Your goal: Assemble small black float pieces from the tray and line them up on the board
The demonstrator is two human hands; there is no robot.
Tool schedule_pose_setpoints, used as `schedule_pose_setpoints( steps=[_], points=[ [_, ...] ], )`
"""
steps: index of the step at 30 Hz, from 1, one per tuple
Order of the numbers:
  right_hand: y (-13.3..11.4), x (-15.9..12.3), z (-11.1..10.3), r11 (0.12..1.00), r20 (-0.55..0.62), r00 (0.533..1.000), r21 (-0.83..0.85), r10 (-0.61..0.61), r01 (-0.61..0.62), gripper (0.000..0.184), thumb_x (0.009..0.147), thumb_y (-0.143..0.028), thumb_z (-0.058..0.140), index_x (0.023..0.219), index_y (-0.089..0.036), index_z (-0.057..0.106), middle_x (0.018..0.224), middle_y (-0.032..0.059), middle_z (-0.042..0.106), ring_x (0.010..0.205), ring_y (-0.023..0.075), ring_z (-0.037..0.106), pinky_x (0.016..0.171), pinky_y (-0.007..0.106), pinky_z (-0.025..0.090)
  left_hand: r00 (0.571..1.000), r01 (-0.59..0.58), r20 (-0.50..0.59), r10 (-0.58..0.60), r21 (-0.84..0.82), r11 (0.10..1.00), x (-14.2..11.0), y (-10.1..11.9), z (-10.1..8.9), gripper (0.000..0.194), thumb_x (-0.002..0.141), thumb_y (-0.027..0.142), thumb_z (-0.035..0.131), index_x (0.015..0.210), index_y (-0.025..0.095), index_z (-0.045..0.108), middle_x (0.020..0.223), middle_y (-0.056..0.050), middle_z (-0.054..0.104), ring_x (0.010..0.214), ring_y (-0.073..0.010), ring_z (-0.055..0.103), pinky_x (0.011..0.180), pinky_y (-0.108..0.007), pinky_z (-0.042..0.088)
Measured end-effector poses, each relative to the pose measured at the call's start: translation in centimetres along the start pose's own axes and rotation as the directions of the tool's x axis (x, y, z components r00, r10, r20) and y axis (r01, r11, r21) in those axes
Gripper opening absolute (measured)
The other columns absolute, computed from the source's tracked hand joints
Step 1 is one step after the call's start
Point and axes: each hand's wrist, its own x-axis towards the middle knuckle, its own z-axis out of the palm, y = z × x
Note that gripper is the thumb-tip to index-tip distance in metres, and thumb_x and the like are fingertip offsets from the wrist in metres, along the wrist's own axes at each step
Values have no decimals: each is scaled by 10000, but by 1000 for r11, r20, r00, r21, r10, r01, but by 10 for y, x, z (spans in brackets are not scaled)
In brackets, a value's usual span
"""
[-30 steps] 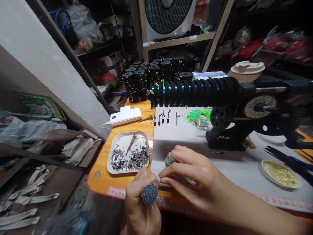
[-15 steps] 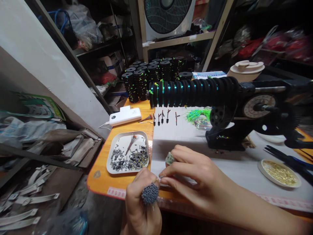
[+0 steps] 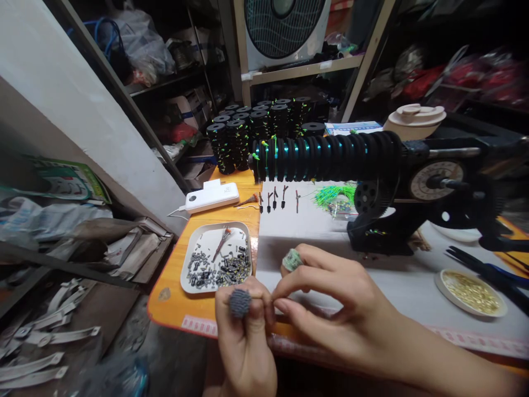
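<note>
My left hand (image 3: 248,342) is closed round a bundle of thin grey rods (image 3: 239,303), whose packed round ends face me. Close beside it, my right hand (image 3: 334,303) has thumb and forefinger brought together near the left fingers. Whatever is between those fingertips is too small to make out. A pale green, rough-looking piece (image 3: 292,260) sits at the right hand's other curled fingers; whether it is worn or held I cannot tell. Just beyond the left hand lies a white tray (image 3: 187,284) with small grey and black pieces and an orange-tipped bundle (image 3: 223,242).
A black winding machine (image 3: 380,220) with a ringed roller (image 3: 326,157) spans the table's right. Black spools (image 3: 237,138) stand behind. A white power bank (image 3: 212,197), green strands (image 3: 336,194), a dish of gold pieces (image 3: 471,292) and dark pliers (image 3: 487,270) lie about.
My left hand has turned and the rod bundle's end has moved up and left. The right hand stays close by; a small grey piece at its fingertips no longer shows.
</note>
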Motion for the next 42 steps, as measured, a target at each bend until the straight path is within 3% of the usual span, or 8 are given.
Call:
schedule_pose_setpoints(
  steps=[4, 9, 13, 16, 21, 26, 32, 42],
  points=[
    [1, 0, 1, 991, 3, 995, -84, -101, 101, 143, 853, -23, 558, 892, -130, 645, 767, 13, 475, 711, 135, 454, 603, 235, 378, 998, -46, -60, 37, -172, 984, 10, 6, 8, 314, 974, 336, 565, 694, 204, 512, 574, 57, 365, 537, -104, 361, 536, -214, 377],
    [7, 0, -1, 984, -24, 993, -140, -116, 112, 148, 933, -43, 509, 985, -140, 608, 851, 31, 488, 749, 135, 462, 644, 235, 404, 992, -91, -98, 74, -179, 980, 19, 16, 6, 109, 923, 271, 654, 828, 219, 648, 963, 5, 638, 999, -170, 607, 926, -343, 532],
    [9, -1, -4, 983, -88, 991, -161, -100, 85, 150, 927, -32, 510, 972, -152, 589, 840, 26, 483, 740, 136, 466, 650, 240, 414, 983, -151, -151, 101, -368, 918, 25, 27, 0, 149, 884, 187, 700, 746, 163, 648, 685, 55, 538, 618, -63, 543, 741, -203, 575],
    [7, 1, -5, 991, -119, 989, -110, -91, 78, 140, 933, -44, 521, 959, -160, 595, 818, 21, 504, 722, 131, 480, 638, 233, 422, 997, -68, -43, 58, -323, 944, 24, 21, -5, 104, 875, 237, 715, 796, 177, 683, 656, 45, 495, 573, -69, 499, 579, -162, 516],
    [0, 5, -1, 996, -137, 988, -64, -78, 69, 103, 951, -93, 531, 943, -177, 591, 811, 20, 535, 734, 136, 504, 646, 230, 443, 986, 24, 168, -15, -50, 998, 19, 2, -4, 210, 842, 190, 749, 1035, 268, 730, 1044, -26, 623, 952, -129, 630, 862, -187, 509],
    [-3, 7, 3, 981, -58, 989, -143, -139, 129, 127, 952, -100, 497, 967, -175, 598, 798, 22, 507, 705, 136, 514, 600, 227, 465, 982, 34, 188, 20, -280, 959, 21, 9, 5, 73, 912, 243, 669, 840, 254, 678, 869, 15, 633, 819, -108, 602, 815, -201, 507],
    [27, 31, -22, 543, 44, 770, -684, -637, 488, 157, 933, -118, 555, 944, -235, 659, 921, 49, 614, 990, 208, 560, 886, 360, 500, 956, 257, 240, -168, -417, 872, 14, 23, -6, 132, 859, 275, 738, 789, 217, 642, 582, 43, 573, 547, -67, 498, 562, -150, 421],
    [27, 18, -40, 716, -217, 930, -694, -298, 67, 209, 965, -183, 592, 1158, -134, 655, 711, 28, 689, 575, 143, 624, 567, 264, 468, 976, 216, 4, -217, -128, 968, 17, 21, -23, 208, 742, 386, 834, 761, 245, 682, 571, 52, 611, 566, -76, 548, 595, -145, 440]
  ],
)
